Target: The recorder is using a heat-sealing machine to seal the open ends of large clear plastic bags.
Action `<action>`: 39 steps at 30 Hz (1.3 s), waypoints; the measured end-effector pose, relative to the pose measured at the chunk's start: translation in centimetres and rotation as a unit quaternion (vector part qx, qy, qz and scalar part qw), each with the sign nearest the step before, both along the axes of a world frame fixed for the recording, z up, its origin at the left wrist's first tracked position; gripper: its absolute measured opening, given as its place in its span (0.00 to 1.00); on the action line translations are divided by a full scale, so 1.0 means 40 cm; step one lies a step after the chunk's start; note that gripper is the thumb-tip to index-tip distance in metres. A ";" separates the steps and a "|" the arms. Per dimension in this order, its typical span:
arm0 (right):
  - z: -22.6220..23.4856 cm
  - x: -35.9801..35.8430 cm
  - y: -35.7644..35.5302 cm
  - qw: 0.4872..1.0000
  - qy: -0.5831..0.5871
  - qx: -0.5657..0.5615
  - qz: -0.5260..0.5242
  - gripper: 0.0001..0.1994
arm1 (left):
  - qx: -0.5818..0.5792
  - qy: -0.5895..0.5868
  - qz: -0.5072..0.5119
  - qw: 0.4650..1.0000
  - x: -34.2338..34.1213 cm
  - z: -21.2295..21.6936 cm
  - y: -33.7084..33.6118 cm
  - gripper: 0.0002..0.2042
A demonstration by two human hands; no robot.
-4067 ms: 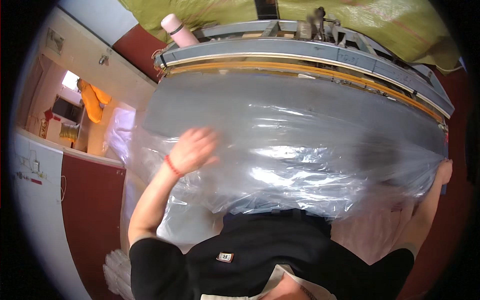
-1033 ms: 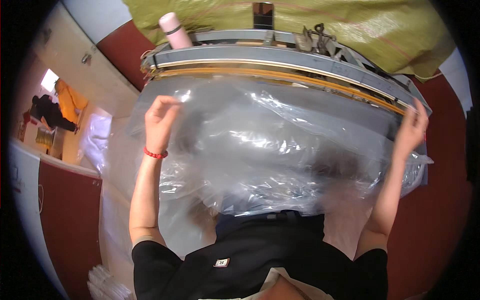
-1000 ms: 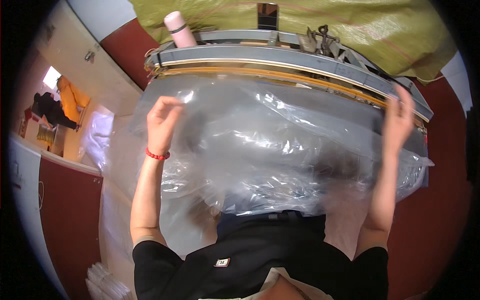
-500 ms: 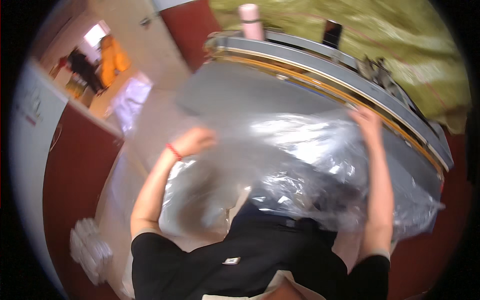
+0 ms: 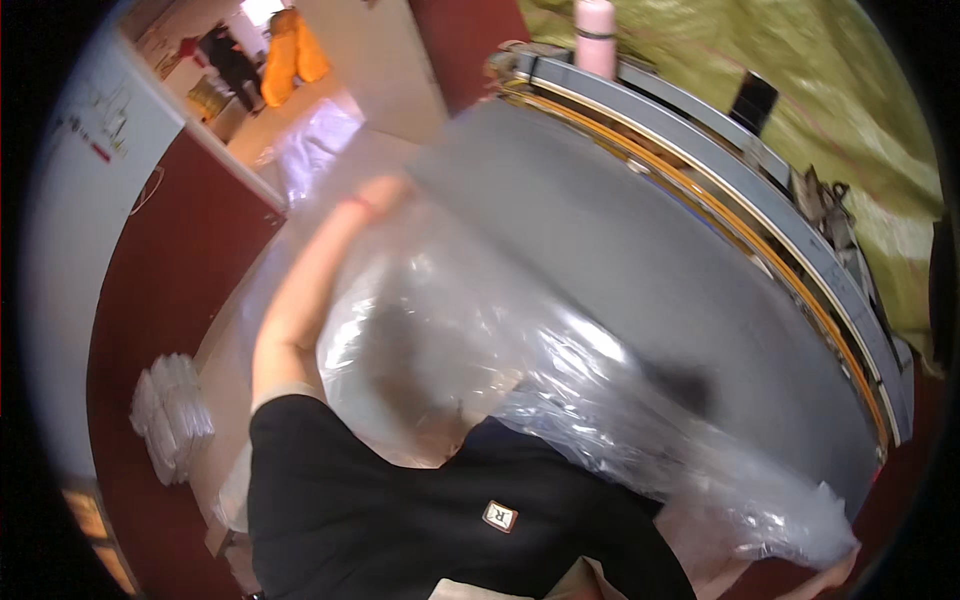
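The left grip (image 5: 385, 193) is showing as a blur, its outline blending into the film (image 5: 470, 290). The right grip (image 5: 838, 571) is barely showing, lower right. The upper edge is cropping the bottle (image 5: 596, 52).

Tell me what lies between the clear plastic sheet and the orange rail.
The head view shows the grey tabletop between the clear plastic sheet and the orange rail.

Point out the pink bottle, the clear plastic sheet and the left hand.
Pink bottle (image 5: 596, 53): head view, its body.
Clear plastic sheet (image 5: 566, 372): head view, its shiny, creased middle.
Left hand (image 5: 386, 194): head view, middle of the blurred hand.
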State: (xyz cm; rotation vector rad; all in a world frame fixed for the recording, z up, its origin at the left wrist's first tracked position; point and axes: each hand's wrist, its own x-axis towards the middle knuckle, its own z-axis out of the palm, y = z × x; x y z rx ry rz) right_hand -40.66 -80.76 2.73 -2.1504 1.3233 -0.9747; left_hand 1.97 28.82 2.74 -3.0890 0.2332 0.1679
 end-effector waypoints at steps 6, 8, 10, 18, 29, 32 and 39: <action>-0.076 0.173 0.006 0.978 0.168 -0.102 -0.070 0.19 | -0.245 -0.642 0.129 0.715 0.282 0.234 -0.116 0.15; -0.113 0.215 -0.025 0.990 0.119 -0.075 -0.014 0.20 | -0.247 -0.440 0.150 0.850 0.341 0.146 -0.190 0.19; -0.136 0.227 -0.057 0.982 0.185 -0.033 0.002 0.19 | -0.169 -0.206 0.075 0.961 0.373 -0.011 -0.238 0.23; -0.147 0.282 0.006 0.935 0.293 -0.142 -0.141 0.21 | -0.245 -0.173 0.063 0.952 0.524 -0.173 -0.093 0.29; -0.076 0.351 0.188 0.946 0.250 -0.100 -0.182 0.16 | -0.491 -0.045 -0.187 0.850 0.193 -0.006 -0.990 0.10; -0.057 0.359 0.212 0.954 0.232 -0.074 -0.176 0.16 | -0.520 0.216 -0.330 0.758 -0.083 0.023 -1.346 0.08; -0.064 0.361 0.205 0.956 0.222 -0.081 -0.172 0.14 | -0.286 0.171 -0.511 0.792 -0.412 0.011 -1.842 0.10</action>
